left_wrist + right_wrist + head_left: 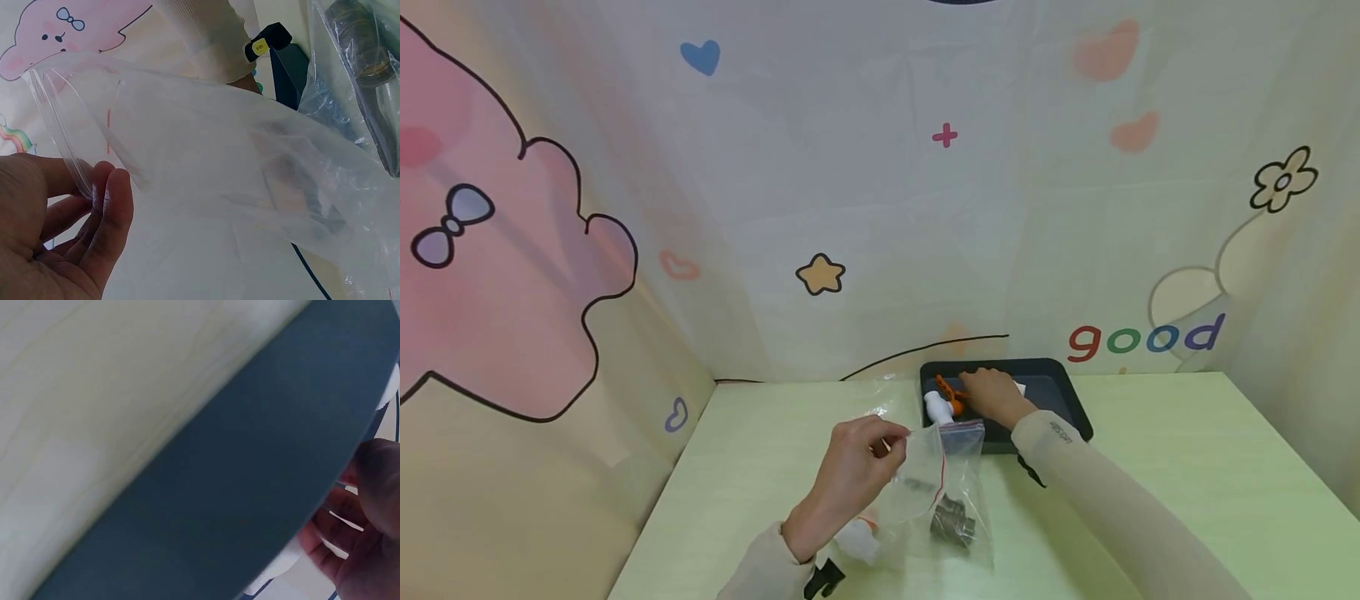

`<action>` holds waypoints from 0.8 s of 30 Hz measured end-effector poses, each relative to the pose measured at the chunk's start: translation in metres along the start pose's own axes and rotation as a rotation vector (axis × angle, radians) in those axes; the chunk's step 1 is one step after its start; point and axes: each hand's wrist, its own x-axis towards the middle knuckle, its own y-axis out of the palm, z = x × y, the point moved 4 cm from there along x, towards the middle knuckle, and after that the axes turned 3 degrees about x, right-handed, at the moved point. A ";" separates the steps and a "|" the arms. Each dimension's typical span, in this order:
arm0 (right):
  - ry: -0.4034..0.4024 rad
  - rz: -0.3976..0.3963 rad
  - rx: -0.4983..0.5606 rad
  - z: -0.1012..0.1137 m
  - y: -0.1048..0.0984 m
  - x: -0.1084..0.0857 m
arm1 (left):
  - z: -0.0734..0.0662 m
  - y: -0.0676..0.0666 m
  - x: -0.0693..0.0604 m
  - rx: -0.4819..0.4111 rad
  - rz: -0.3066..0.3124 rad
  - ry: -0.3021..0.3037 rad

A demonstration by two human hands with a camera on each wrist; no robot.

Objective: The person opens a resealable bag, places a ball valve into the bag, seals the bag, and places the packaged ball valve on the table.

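My left hand pinches the edge of a clear plastic bag between thumb and fingers. My right hand reaches into the dark tray, beside a white fitting with an orange handle. The tray wall partly covers its fingers in the right wrist view, so any grip is unclear. Next to the pinched bag is another clear zip bag holding a grey metal part.
A white item with a bit of orange lies on the pale green table, near my left wrist. More clear plastic lies left of the tray. A printed curtain hangs behind the table.
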 end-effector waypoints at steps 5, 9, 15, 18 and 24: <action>-0.046 -0.016 -0.080 0.000 0.002 -0.006 | -0.001 0.000 -0.002 0.017 -0.002 0.011; -0.080 -0.038 -0.102 0.000 -0.002 -0.009 | -0.002 -0.001 -0.002 0.021 0.003 0.010; -0.064 -0.009 -0.096 -0.002 -0.021 -0.013 | -0.002 -0.004 -0.001 0.024 -0.001 0.000; -0.048 0.023 -0.089 -0.007 -0.028 -0.016 | -0.001 -0.005 -0.001 0.024 0.000 -0.005; -0.037 0.039 -0.030 -0.017 -0.047 -0.028 | -0.002 -0.006 0.000 0.029 -0.006 -0.003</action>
